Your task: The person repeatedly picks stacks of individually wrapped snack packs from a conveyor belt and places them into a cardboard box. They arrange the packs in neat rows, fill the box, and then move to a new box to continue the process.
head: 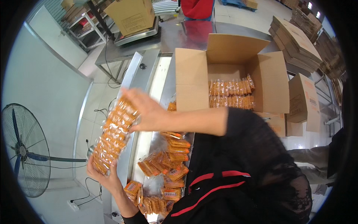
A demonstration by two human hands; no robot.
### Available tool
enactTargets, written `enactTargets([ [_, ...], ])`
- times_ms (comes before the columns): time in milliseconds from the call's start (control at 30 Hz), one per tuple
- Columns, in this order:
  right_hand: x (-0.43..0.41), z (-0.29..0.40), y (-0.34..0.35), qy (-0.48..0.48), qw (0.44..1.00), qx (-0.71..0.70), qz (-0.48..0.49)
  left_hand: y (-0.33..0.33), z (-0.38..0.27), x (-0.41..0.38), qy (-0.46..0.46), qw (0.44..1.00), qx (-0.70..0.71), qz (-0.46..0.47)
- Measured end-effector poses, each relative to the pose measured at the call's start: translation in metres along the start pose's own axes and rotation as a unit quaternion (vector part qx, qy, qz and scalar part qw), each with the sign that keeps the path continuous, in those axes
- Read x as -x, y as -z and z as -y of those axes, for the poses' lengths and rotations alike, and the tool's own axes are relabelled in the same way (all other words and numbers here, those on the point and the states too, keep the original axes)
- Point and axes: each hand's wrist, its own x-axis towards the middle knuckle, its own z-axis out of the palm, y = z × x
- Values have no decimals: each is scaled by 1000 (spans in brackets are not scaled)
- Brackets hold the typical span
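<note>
Between my two hands hangs a long row of clear-wrapped orange-brown snack packets (114,134), pressed together face to face and tilted. My left hand (104,175) grips its lower end, while my right hand (145,107), blurred, clasps the upper end. Below my right forearm, loose snack packets (170,165) lie on the metal conveyor (156,140), some in leaning rows and some flat. An open cardboard box (193,81) stands beyond that forearm, its flaps spread. Two rows of upright packets (230,87) sit inside; the box's near part is hidden by my arm and sleeve.
A platform scale (138,36) bearing a carton (132,18) stands on the steel table (170,39) ahead. Flattened cartons (296,42) are stacked at the right, above another open carton (303,100). A fan (23,151) and trailing cables are at left. Another person's red garment (197,8) shows ahead.
</note>
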Motion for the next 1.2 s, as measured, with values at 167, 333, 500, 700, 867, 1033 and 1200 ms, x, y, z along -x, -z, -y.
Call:
enactTargets([
  [167, 58, 9, 239, 55, 975, 188, -110, -119, -145, -27, -208, 970, 74, 105],
  [333, 158, -60, 356, -63, 943, 220, -241, -282, -239, -18, -264, 928, 174, 198],
  [500, 215, -125, 370, -156, 896, 262, -324, -404, -235, 7, -234, 916, 195, 260],
  [700, 230, -144, 358, -176, 863, 331, -338, -463, -208, 24, -230, 916, 203, 259],
  [867, 248, -154, 360, -149, 844, 404, -320, -473, -200, 26, -262, 910, 190, 257],
  [1033, 243, -147, 365, -161, 791, 506, -303, -468, -198, 31, -293, 908, 167, 250],
  [1200, 243, -157, 363, -134, 826, 448, -315, -458, -215, 12, -366, 898, 53, 239],
])
